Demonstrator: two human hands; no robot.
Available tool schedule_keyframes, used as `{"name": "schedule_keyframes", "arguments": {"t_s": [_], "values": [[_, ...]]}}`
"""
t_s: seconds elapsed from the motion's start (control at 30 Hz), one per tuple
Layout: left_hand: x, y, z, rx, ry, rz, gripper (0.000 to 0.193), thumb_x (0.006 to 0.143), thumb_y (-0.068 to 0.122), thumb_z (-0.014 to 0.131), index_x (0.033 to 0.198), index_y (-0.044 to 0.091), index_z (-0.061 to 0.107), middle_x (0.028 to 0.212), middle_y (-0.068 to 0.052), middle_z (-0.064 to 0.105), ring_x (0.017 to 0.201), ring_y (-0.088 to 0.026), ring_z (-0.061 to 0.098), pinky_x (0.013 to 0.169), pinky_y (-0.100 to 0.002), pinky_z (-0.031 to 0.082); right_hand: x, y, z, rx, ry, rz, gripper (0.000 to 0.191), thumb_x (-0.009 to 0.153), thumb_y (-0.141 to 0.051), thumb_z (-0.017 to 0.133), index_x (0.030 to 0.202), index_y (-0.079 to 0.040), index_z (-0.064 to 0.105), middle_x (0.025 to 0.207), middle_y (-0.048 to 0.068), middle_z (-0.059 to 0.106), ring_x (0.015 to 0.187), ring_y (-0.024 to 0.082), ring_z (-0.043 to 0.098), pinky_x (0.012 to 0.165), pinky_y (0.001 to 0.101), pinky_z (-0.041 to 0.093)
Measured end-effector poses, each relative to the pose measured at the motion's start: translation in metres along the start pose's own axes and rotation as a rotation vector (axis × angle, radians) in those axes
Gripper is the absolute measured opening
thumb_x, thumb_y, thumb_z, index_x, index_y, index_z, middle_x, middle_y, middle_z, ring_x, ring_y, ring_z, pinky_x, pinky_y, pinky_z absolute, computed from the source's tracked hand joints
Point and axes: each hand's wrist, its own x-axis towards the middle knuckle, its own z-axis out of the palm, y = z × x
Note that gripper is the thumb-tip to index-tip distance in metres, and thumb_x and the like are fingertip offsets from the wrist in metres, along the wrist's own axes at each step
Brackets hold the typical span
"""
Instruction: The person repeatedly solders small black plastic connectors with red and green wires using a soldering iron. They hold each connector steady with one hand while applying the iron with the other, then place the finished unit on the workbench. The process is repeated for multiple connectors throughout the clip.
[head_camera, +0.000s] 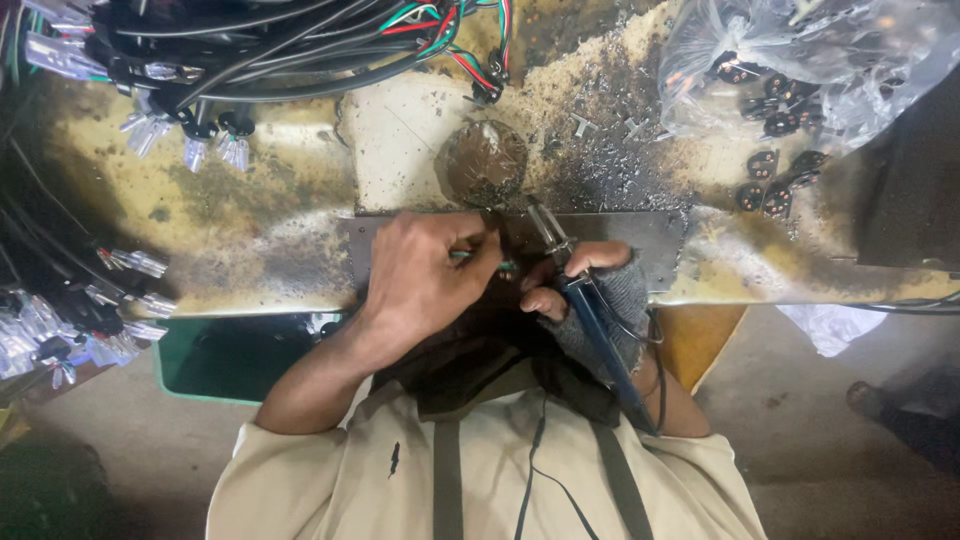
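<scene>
The scorched bench (250, 230) carries wire bundles (250, 50) and a bag of black plugs (800, 60). At its near edge the right hand (590, 290), half-gloved, is clamped on a blue-handled soldering iron (590, 320), stiff, best held by its handle. The left hand (430, 270) pinches a thin green wire (490, 262), light and limp, close to its tip.

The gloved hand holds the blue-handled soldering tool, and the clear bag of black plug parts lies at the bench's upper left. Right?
Not quite. In the head view the clear bag of black plug parts lies at the bench's upper right. The gloved hand does hold the blue-handled soldering tool.
</scene>
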Motion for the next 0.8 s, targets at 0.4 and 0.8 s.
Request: {"name": "schedule_keyframes", "arguments": {"t_s": [0.4, 0.8], "values": [[-0.051, -0.005, 0.027, 0.086, 0.272, 0.194, 0.006, 0.096, 0.011, 0.075, 0.093, 0.007, 0.07, 0.076, -0.009, 0.067, 0.062, -0.028, 0.065, 0.056, -0.038, 0.05, 0.018, -0.007, 0.012, -0.328, -0.156, 0.041, 0.027, 0.087, -0.011, 0.085, 0.085, -0.009, 0.058, 0.083, 0.003, 0.066, 0.073, 0.013, 0.065, 0.065, 0.0271, 0.049], [-0.023, -0.001, -0.021, -0.185, -0.226, 0.055, 0.008, 0.091, 0.009, 0.074, 0.093, 0.003, 0.069, 0.084, -0.012, 0.064, 0.069, -0.03, 0.067, 0.06, -0.042, 0.05, 0.008, 0.019, 0.001, -0.012, -0.166, -0.012, 0.039, 0.086, -0.004, 0.081, 0.1, -0.006, 0.045, 0.084, 0.007, 0.058, 0.073, 0.014, 0.058, 0.066, 0.0282, 0.047]]}}
